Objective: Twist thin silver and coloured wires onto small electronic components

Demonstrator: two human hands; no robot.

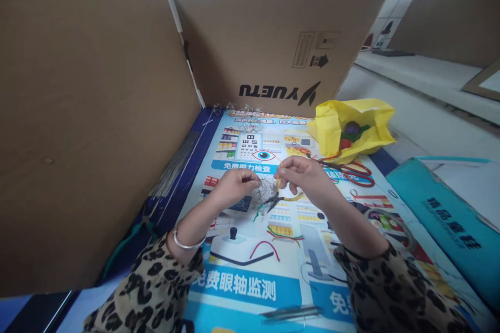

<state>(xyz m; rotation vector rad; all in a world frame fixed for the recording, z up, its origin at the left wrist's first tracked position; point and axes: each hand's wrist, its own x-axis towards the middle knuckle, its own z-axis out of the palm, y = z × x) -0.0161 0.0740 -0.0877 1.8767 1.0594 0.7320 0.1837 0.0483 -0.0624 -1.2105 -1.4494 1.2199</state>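
My left hand [234, 186] and my right hand [299, 173] are raised side by side over a printed poster [250, 281] on the table. Both are closed in a pinch on a small tangle of thin silvery wire [264, 190] stretched between them. A dark twisted stem with a green end [269, 203] hangs under the tangle. A yellow wire loop [291, 196] lies just below my right hand. Leopard-print sleeves cover both forearms, and a silver bangle [185, 242] sits on my left wrist.
Cardboard walls [89, 114] stand at the left and back. A yellow plastic bag [351, 125] with coloured pieces lies at the back right, with red wire loops [357, 173] beside it. Loose coloured wires [279, 234] and dark rods [292, 312] lie on the poster. A teal package [449, 218] lies right.
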